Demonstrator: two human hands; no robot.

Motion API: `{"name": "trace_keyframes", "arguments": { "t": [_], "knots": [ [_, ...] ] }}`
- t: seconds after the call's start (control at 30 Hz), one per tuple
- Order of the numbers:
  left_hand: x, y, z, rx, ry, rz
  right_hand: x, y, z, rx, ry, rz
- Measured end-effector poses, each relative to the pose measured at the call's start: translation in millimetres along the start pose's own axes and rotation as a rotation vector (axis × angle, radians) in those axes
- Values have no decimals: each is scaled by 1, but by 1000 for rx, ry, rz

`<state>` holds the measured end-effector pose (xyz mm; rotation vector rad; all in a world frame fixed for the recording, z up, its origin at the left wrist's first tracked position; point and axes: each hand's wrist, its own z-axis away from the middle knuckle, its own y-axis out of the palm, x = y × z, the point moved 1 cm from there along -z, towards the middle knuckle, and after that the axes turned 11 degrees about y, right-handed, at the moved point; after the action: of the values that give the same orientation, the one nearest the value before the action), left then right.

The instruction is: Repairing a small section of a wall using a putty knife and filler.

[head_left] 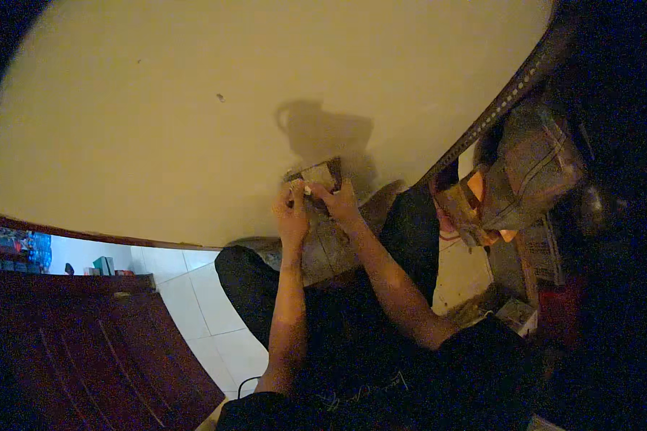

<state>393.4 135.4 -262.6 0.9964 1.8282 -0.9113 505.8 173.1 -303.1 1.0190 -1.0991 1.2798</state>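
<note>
My left hand (290, 210) and my right hand (339, 204) are close together in front of a large cream surface (158, 129). Their fingers are bent and closed, with the fingertips nearly meeting. A small whitish piece (308, 189) shows between the fingertips. Just beyond them is a small boxy thing (318, 174), tan in the middle with dark edges. Its kind is too dim to make out, and the fingers cover its near side. My right hand overlaps its right end. A dark shadow falls on the cream surface beyond.
Below my hands are my knees in dark trousers (248, 276). A dark red slatted seat (101, 352) stands at the lower left over white floor tiles (194, 302). To the right hang a greyish bag (528, 169) and other clutter, mostly in darkness.
</note>
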Motion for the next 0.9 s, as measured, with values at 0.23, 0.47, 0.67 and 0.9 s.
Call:
{"name": "trace_keyframes", "arguments": {
  "t": [0.23,0.47,0.67,0.9],
  "knots": [
    [-1,-2,-12,-30,69,-58,25,-3,3,89,75,-98],
    [-14,14,-3,-24,116,34,-39,-6,-23,0,66,-82],
    [-2,2,-12,-61,101,62,72,-13,27,126,251,20],
    [-7,4,-6,23,15,-93,5,-3,4,-44,-88,71]
  ]
}}
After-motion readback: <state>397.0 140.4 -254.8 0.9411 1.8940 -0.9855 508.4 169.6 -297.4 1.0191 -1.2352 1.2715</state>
